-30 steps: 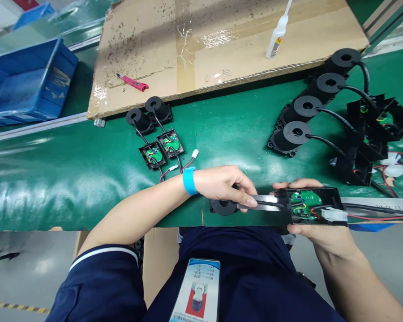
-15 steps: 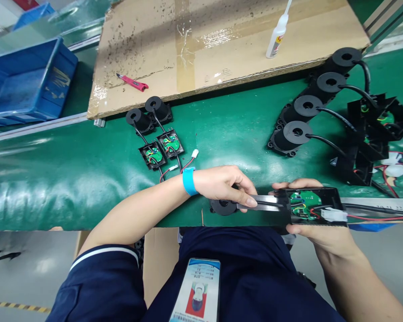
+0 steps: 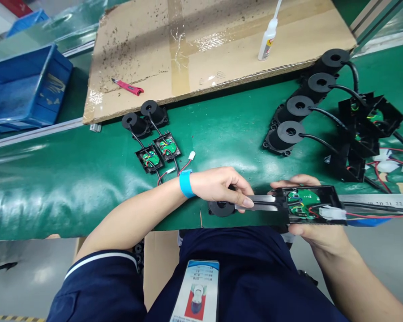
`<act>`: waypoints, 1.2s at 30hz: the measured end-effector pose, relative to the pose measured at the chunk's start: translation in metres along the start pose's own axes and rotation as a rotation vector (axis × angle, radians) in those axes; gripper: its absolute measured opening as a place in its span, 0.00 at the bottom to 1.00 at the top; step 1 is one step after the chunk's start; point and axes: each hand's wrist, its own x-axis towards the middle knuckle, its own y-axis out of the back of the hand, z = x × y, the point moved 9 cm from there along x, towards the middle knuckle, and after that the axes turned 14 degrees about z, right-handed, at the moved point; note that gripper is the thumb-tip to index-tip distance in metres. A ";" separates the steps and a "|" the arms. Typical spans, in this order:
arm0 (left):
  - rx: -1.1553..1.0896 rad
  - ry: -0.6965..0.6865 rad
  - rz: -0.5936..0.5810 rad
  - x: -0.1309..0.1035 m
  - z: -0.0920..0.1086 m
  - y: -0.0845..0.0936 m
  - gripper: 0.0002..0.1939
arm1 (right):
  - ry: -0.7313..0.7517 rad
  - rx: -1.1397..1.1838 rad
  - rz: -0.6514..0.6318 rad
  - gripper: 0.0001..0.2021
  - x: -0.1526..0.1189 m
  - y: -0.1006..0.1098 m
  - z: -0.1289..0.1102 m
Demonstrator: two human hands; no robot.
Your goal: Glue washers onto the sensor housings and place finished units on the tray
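My left hand (image 3: 218, 185), with a blue band at its wrist, is closed in a pinch on the black cable (image 3: 263, 203) where it lies along a steel ruler (image 3: 372, 201). Under its fingers sits a black round-topped part (image 3: 221, 209), partly covered by the hand. That cable runs into an open black box (image 3: 284, 212) with a green circuit board (image 3: 304, 201) inside. Fingers and thumb of my right hand (image 3: 325, 239) grip the box from both sides. A white connector (image 3: 332, 212) with red wires lies across the box's right end.
Two similar assemblies (image 3: 151, 158) lie left of centre. Several more black cylinders (image 3: 290, 134) with cabled boxes (image 3: 352, 163) stand at right. A cardboard sheet (image 3: 147, 49) carries a red cutter (image 3: 129, 87) and a white bottle (image 3: 267, 41). A blue bin (image 3: 47, 98) is at far left.
The view has shifted slightly, so the bench items appear a little further left. Both hands keep the same hold on the cable and the box.
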 end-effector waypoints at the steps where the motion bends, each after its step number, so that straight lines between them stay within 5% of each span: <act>1: 0.000 0.004 0.005 0.000 0.000 0.000 0.09 | -0.014 0.009 0.014 0.39 -0.002 -0.004 0.002; 6: 0.017 -0.017 0.031 -0.001 0.002 0.002 0.11 | -0.077 0.079 0.017 0.35 -0.013 -0.032 0.007; 10: -0.002 0.007 0.024 -0.001 0.001 0.000 0.10 | -0.044 0.060 0.155 0.29 -0.010 -0.013 -0.001; 16: -0.049 0.024 0.026 0.000 0.001 -0.001 0.07 | -0.034 -0.045 0.012 0.33 0.000 -0.003 -0.011; 36: -0.046 -0.028 0.035 -0.001 0.001 0.001 0.07 | -0.032 -0.100 -0.001 0.29 0.008 -0.001 -0.012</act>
